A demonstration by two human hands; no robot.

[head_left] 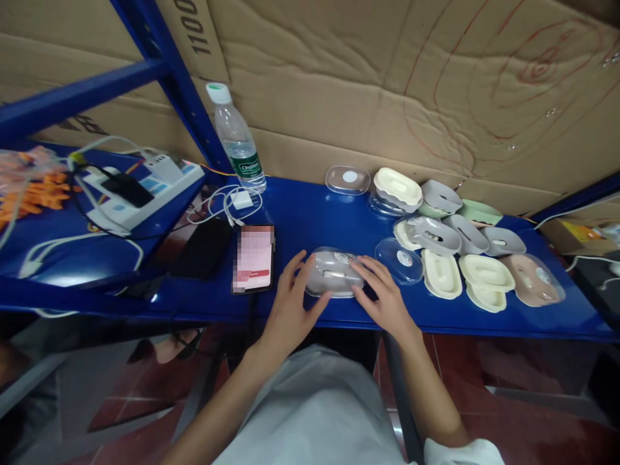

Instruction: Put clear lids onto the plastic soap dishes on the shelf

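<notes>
A grey oval soap dish [333,276] under a clear lid with a round sticker sits on the blue table in front of me. My left hand [289,309] grips its left end, thumb along the near edge and fingers on the far side. At the right end, my right hand [386,302] curves its fingers around the dish in the same way. Just right of my right fingers lies a loose clear lid [400,261] with a round sticker. Beyond it are cream soap dishes [442,276], grey ones [436,237] and a pinkish-brown one [530,281].
Left of my hands lies a lit phone [254,259], with a white cable and charger [242,200] behind it. A water bottle [239,142] stands near the cardboard wall [314,77]. A power strip [145,194] with tangled cords and orange pieces [36,197] occupy the left.
</notes>
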